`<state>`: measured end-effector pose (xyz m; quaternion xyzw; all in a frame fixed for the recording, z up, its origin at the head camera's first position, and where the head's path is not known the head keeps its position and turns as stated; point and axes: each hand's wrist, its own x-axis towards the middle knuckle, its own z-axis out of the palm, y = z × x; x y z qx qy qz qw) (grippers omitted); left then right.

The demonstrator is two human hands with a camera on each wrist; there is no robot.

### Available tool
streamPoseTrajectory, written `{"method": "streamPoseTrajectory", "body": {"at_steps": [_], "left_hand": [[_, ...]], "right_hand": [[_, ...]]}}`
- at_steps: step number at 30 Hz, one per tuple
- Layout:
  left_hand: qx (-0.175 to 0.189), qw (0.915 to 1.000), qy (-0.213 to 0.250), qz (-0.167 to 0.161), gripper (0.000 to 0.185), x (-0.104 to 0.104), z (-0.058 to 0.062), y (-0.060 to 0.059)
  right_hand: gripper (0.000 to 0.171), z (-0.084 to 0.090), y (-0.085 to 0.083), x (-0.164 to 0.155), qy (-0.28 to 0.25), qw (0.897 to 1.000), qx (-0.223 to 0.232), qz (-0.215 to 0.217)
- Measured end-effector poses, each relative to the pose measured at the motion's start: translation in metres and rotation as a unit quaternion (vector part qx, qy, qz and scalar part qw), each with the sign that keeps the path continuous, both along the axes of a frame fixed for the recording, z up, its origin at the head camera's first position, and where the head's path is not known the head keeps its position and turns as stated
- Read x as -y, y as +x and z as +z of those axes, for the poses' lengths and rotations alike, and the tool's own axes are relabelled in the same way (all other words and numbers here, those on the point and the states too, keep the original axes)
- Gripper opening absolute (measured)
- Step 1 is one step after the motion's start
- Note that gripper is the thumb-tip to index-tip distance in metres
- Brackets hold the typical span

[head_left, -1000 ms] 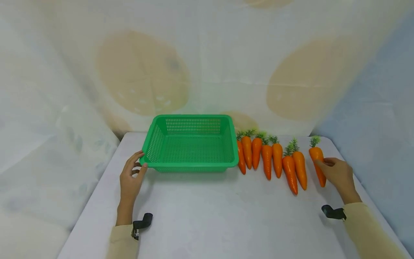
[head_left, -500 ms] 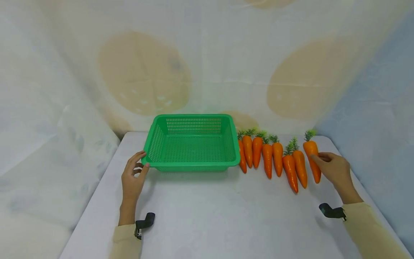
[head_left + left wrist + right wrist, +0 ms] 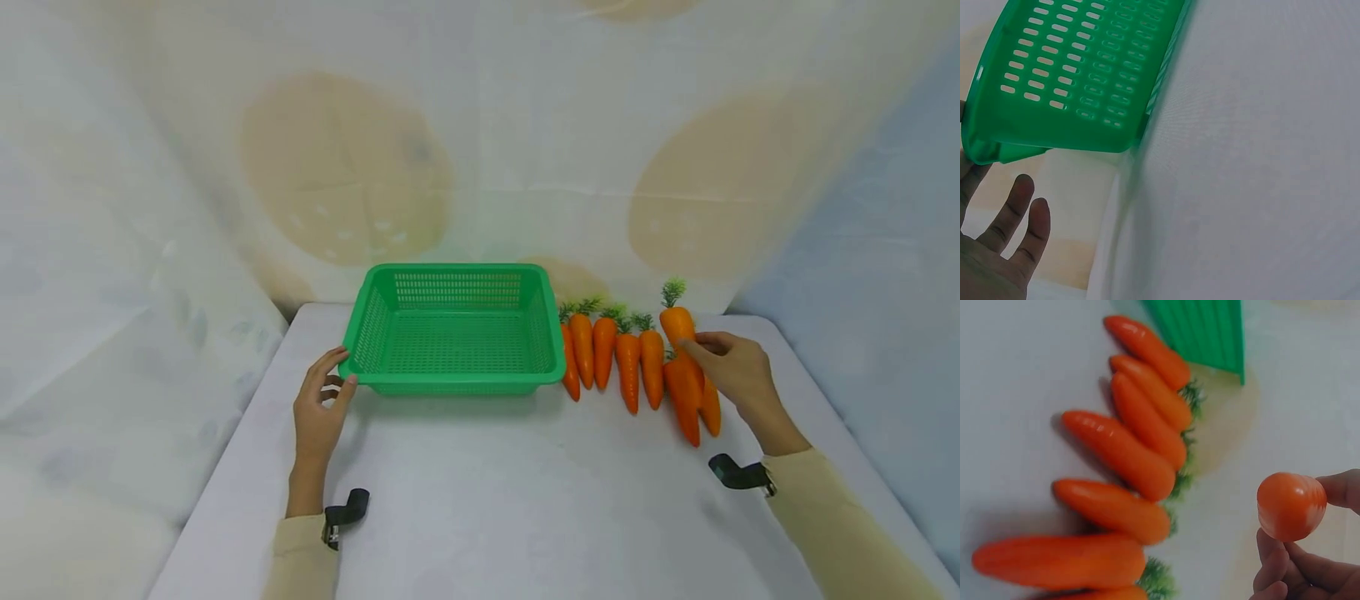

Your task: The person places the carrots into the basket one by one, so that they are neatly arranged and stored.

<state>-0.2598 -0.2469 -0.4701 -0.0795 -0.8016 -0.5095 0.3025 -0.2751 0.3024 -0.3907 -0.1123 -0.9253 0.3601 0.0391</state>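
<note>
The lifted carrot (image 3: 677, 325) has moved left, pinched by the right hand (image 3: 738, 372), nearer the green basket (image 3: 450, 379) the left hand (image 3: 318, 414) holds.

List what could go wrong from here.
The carrot could slip: the right hand has it only in a pinch. The basket might swivel if bumped, since the left hand holds just one corner. A low pass could knock the other carrots lying beside the basket.
</note>
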Motion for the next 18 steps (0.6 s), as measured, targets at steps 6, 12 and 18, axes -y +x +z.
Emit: {"method": "streamPoseTrajectory", "body": {"at_steps": [6,12,18], "left_hand": [[0.0,1.0,-0.007,0.005,0.039,-0.003,0.002,0.001],[0.007,0.9999,-0.004,0.01,0.04,0.001,-0.008,-0.004],[0.004,1.0,-0.002,0.002,0.04,0.001,-0.003,-0.002]], "right_hand": [[0.078,0.011,-0.007,0.026,-0.026,0.999,0.001,0.024],[0.076,0.022,-0.015,0.051,-0.054,0.998,0.002,0.043],[0.077,0.023,-0.023,0.069,-0.069,0.996,0.004,0.058]]}}
